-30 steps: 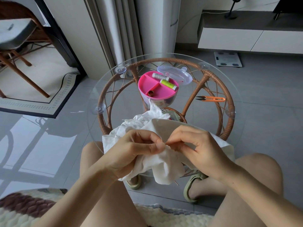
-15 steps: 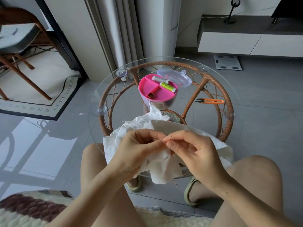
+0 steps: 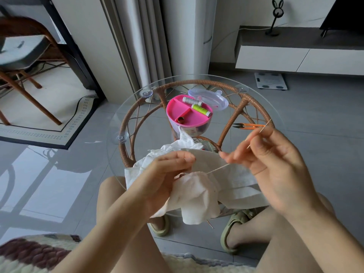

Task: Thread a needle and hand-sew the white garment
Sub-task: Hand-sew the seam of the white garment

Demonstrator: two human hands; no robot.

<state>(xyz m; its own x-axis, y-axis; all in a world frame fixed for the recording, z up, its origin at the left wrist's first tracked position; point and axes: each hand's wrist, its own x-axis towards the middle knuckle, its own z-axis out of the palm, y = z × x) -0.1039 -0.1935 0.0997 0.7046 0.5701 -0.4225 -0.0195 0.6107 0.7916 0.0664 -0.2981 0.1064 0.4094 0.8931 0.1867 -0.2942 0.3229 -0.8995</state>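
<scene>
White garment [image 3: 197,196] lies bunched at the near edge of the round glass tabletop [image 3: 118,123], and part of it spills over the rim and hangs down between my knees. The cloth is thin and heavily crumpled. The hanging part gathers into soft folds, while a smoother, flatter panel stretches to the right under my right wrist. A ruffled peak of it stands up toward the middle of the tabletop, just in front of the pink sewing box [image 3: 181,113].

My left hand [image 3: 165,174] has its fingers curled and grips a fold of the garment, with thumb and forefinger pressed together at the top of the bunch. My right hand [image 3: 275,170] is raised to the right of it, well apart from the cloth, and pinches the needle [image 3: 263,129] between thumb and forefinger, with its other fingers loosely fanned. The needle slants up and to the right. A pale thread [image 3: 218,168] runs taut from the gathered cloth beside my left hand toward my right fingers.

Behind the garment, the sewing box holds a grey spool [image 3: 192,100] and a green spool [image 3: 201,110], and its clear lid [image 3: 208,99] rests against the far side. Orange snips [image 3: 250,126] lie on the glass to the right, just beyond the needle.
</scene>
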